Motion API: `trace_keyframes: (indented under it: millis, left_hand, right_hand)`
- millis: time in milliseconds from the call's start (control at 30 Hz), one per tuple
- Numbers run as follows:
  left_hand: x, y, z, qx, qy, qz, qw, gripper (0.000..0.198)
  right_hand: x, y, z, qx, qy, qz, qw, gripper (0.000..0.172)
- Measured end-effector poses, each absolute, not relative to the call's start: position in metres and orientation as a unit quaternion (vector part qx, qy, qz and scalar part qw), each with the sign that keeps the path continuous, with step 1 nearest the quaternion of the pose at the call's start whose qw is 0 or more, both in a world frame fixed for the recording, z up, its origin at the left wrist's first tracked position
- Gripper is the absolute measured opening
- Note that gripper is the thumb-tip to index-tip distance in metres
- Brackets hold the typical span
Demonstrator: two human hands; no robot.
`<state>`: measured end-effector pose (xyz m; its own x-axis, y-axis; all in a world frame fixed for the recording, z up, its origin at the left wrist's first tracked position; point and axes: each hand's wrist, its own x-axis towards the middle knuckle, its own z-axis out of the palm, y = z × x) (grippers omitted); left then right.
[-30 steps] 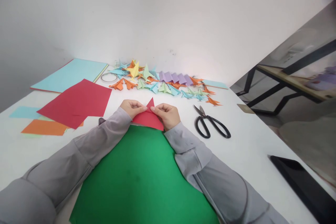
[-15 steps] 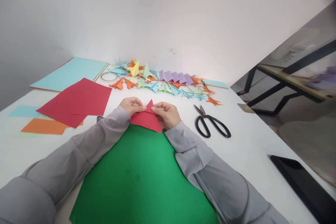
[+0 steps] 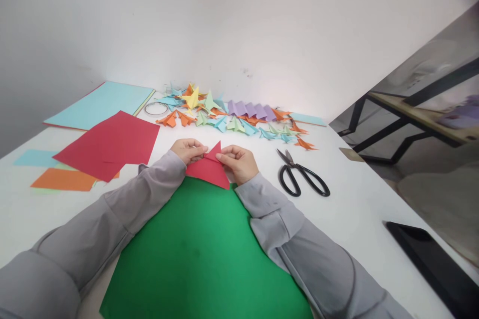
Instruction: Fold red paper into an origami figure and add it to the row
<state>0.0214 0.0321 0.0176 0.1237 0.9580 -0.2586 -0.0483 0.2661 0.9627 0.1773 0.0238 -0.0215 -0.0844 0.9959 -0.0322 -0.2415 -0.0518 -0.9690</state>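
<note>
A small piece of red paper [image 3: 208,172], partly folded with a pointed tip standing up, is held between my two hands. My left hand [image 3: 187,150] pinches its left side with thumb and finger. On the other side, my right hand [image 3: 241,162] grips the paper near the base of the point. Below and in front of them lies a large green sheet [image 3: 202,244], its far edge beneath the red paper. Black-handled scissors [image 3: 299,172] rest partly open to the right of my right hand.
Folded paper shapes [image 3: 235,124] in several colours line the wall. On the left lie a large red sheet [image 3: 116,142], blue sheets [image 3: 103,102], an orange piece [image 3: 63,179] and a coil of wire [image 3: 156,108]. A black tablet-like device [image 3: 430,259] sits near the right edge.
The pointed tip of the red paper has shifted slightly to the right. Both hands keep nearly the same place and hold.
</note>
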Motion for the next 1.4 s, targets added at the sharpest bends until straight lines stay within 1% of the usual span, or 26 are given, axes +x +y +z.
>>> trace_keyframes:
  millis: [167,400,567,700,800,1033,1200,1400]
  left_hand:
    - [0.017,0.033,0.004,0.496,0.473,0.429,0.589,0.034]
    - [0.019,0.031,0.001,0.485,0.486,0.449,0.572,0.032]
    - [0.018,0.031,0.001,0.467,0.49,0.477,0.561,0.037]
    - [0.018,0.03,0.002,0.45,0.49,0.498,0.557,0.04]
    - [0.019,0.029,0.003,0.447,0.49,0.502,0.554,0.04]
    - [0.019,0.03,0.003,0.452,0.475,0.482,0.582,0.037]
    - [0.019,0.03,0.004,0.452,0.493,0.472,0.575,0.028]
    - [0.021,0.032,0.003,0.45,0.502,0.472,0.568,0.028]
  right_hand:
    - [0.178,0.023,-0.02,-0.421,-0.455,0.585,0.523,0.028]
    - [0.178,0.022,-0.018,-0.418,-0.463,0.587,0.515,0.029]
    - [0.177,0.023,-0.016,-0.43,-0.445,0.591,0.518,0.03]
    - [0.177,0.023,-0.016,-0.441,-0.445,0.602,0.495,0.031]
    - [0.177,0.023,-0.017,-0.441,-0.455,0.602,0.485,0.032]
    - [0.177,0.022,-0.017,-0.447,-0.449,0.594,0.495,0.03]
    - [0.178,0.022,-0.017,-0.456,-0.454,0.585,0.494,0.029]
    - [0.177,0.019,-0.015,-0.458,-0.466,0.582,0.485,0.028]
